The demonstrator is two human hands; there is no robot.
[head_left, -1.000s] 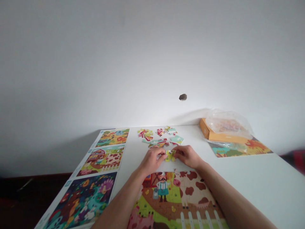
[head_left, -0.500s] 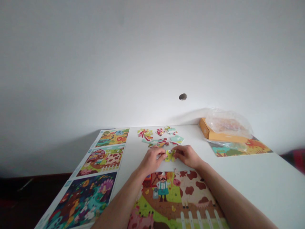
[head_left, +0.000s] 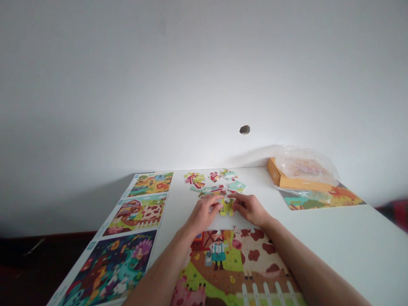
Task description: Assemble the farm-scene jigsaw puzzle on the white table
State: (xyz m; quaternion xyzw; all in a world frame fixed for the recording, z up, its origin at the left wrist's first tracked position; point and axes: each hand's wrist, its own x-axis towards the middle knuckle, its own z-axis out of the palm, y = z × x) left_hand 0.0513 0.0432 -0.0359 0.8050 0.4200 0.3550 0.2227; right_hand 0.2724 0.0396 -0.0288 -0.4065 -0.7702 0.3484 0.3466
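Note:
A small yellow-green puzzle piece (head_left: 227, 207), possibly two joined, is between my hands above the white table. My left hand (head_left: 205, 210) pinches its left edge with thumb and fingers. At the right edge, my right hand (head_left: 250, 207) grips it with thumb and bent fingers, the index finger reaching over the top. Below lies a partly assembled puzzle (head_left: 223, 272) showing a farmer, a cow, pigs and a white fence; my forearms cover its sides. Just beyond my fingers are loose puzzle pieces (head_left: 236, 185) with red barn and pale green parts.
Three picture sheets (head_left: 137, 214) line the table's left side. At the back right, an orange box (head_left: 287, 180) lies under a clear plastic bag (head_left: 306, 161), beside a colourful board (head_left: 344, 197). A white wall (head_left: 204, 85) with a hole stands behind the table.
My index fingers have shifted slightly inward over the top of the yellow-green piece. The piece has moved very little, and the rest stays where it was.

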